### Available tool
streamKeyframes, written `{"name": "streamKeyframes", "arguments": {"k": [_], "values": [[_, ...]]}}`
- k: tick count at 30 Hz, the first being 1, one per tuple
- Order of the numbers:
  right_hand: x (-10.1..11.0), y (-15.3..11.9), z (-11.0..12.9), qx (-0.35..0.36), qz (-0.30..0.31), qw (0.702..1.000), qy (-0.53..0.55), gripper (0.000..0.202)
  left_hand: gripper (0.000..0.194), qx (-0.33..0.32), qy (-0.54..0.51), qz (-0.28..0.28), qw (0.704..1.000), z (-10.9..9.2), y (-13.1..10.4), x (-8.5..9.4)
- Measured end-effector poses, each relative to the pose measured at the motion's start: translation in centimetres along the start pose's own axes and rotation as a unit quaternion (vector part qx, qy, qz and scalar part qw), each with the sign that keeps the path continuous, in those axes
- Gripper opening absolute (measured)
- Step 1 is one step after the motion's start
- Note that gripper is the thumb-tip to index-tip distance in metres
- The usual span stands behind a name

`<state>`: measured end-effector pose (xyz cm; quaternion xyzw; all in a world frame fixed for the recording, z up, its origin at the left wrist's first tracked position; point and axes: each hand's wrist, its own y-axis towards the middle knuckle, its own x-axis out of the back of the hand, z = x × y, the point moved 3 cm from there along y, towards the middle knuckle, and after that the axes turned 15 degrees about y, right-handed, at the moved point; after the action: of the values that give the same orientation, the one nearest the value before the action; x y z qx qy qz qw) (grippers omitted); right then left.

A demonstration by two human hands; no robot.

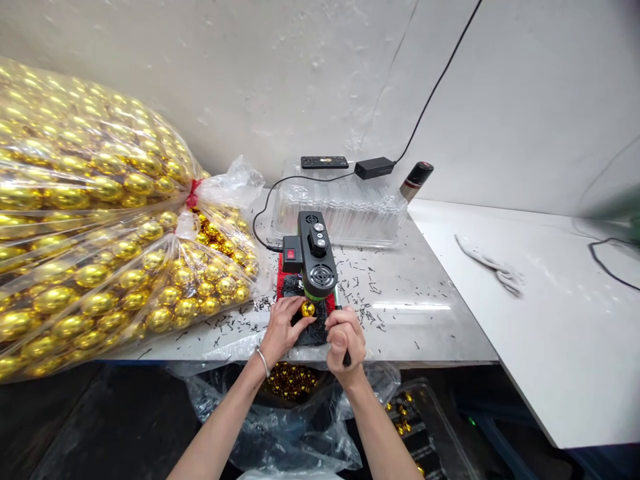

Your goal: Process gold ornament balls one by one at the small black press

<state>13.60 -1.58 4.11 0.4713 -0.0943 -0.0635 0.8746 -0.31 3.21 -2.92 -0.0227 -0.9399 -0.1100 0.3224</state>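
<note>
My left hand (pixel 287 327) holds a shiny gold ball (pixel 308 309) between thumb and fingers, beneath the round front end of a black device (pixel 317 253). The device has two round vents, buttons and a side box with a red switch (pixel 291 254). My right hand (pixel 346 339) is wrapped round a black handle (pixel 347 359). A thin shiny shaft (pixel 337 297) rises from that hand beside the device; I cannot tell whether the two are joined. Under the ball lies a black base (pixel 313 333) on a red mat (pixel 280 277).
Large clear bags of gold balls (pixel 90 200) fill the left. Behind the device are a clear plastic container (pixel 340 207), a remote (pixel 325 162), a power adapter (pixel 374 167) and a spray can (pixel 417 179). Black scraps litter the table (pixel 425 327). Below sits an open bag of gold balls (pixel 291 381).
</note>
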Motion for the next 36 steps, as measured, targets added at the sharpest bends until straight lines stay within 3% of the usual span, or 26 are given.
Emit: {"name": "streamKeyframes", "arguments": {"k": [8,14,22,26,30,32,34,36], "values": [[-0.4,-1.1,-1.3,0.021,-0.033,0.999,-0.002,0.032,0.033,0.019,-0.030,0.008,0.999,-0.2,0.1,0.1],[-0.4,-1.4,-1.3,0.051,0.003,0.998,-0.041,0.029,0.033,0.010,-0.044,0.005,0.999,-0.1,0.0,0.1],[0.3,4.1,2.0,-0.040,-0.058,0.998,-0.004,0.031,0.033,0.013,-0.043,-0.022,0.999,-0.6,-0.1,0.4],[0.5,5.3,2.8,-0.047,-0.037,0.998,-0.002,0.032,0.036,0.059,-0.121,-0.039,0.990,-1.6,-3.4,2.0],[0.4,4.3,2.5,-0.033,-0.022,0.999,0.007,0.030,0.040,0.075,-0.184,0.109,0.974,-1.3,-9.5,1.4],[0.4,3.8,2.3,-0.035,-0.032,0.999,0.016,0.028,0.041,0.098,-0.185,0.148,0.967,-0.6,-11.8,0.8],[0.3,3.5,2.2,-0.038,-0.037,0.998,0.021,0.027,0.039,0.100,-0.185,0.141,0.967,-0.3,-12.4,0.9],[0.3,3.4,2.1,-0.041,-0.034,0.998,0.020,0.028,0.030,0.079,-0.173,0.083,0.978,-0.5,-10.8,2.3]]}}
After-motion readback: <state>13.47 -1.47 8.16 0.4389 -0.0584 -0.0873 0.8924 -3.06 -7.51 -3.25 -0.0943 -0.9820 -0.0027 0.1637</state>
